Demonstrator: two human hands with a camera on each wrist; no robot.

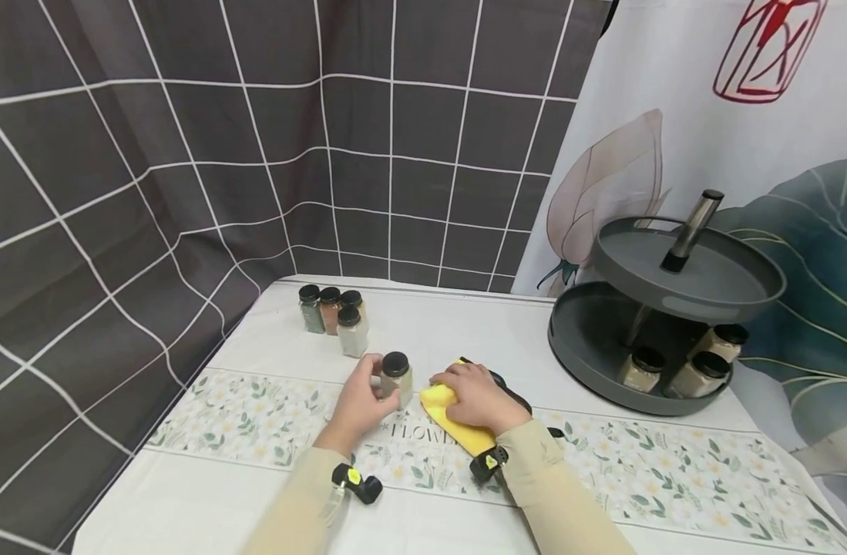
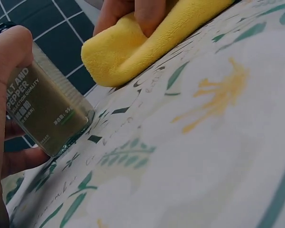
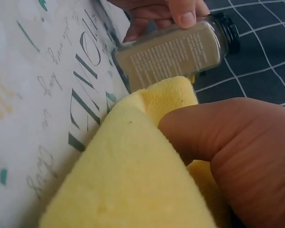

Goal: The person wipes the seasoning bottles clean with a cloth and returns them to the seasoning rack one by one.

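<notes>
My left hand (image 1: 359,401) holds a square glass spice jar (image 1: 398,383) with a black lid, thumb and fingers around its sides. The left wrist view shows a "salt and pepper" label on this jar (image 2: 47,102) and brownish powder inside. Its base is right at the floral tablecloth. Just to the right, my right hand (image 1: 480,397) grips a bunched yellow cloth (image 1: 437,402), with its fingertips pressed into the folds. In the right wrist view the cloth (image 3: 128,161) overlaps the lower part of the jar.
Several black-lidded spice jars (image 1: 352,331) stand together at the back left. At the right is a dark grey two-tier round rack (image 1: 576,339), with three jars on its lower tier. A black object (image 1: 513,397) lies partly hidden behind my right hand. A grid-patterned curtain (image 1: 430,185) hangs behind.
</notes>
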